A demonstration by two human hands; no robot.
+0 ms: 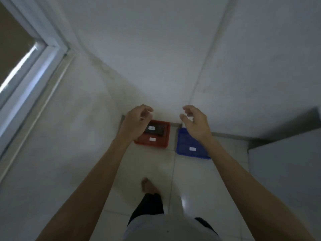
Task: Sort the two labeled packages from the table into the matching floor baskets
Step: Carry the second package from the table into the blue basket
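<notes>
A red basket (156, 143) with a white label on its front wall sits on the floor against the wall. Inside it lies a dark package (155, 130) with a white label. To its right stands a blue basket (186, 148), also with a white label, and I see nothing in its visible part. My left hand (137, 121) hovers above the red basket's left side, fingers curled apart and holding nothing. My right hand (195, 121) hovers above the blue basket's far edge, fingers apart and holding nothing.
White walls meet in the corner just behind the baskets. A window frame (34, 70) runs along the left. A grey table edge (284, 153) juts in at the right. My bare foot (147, 186) is on the tiled floor in front of the baskets.
</notes>
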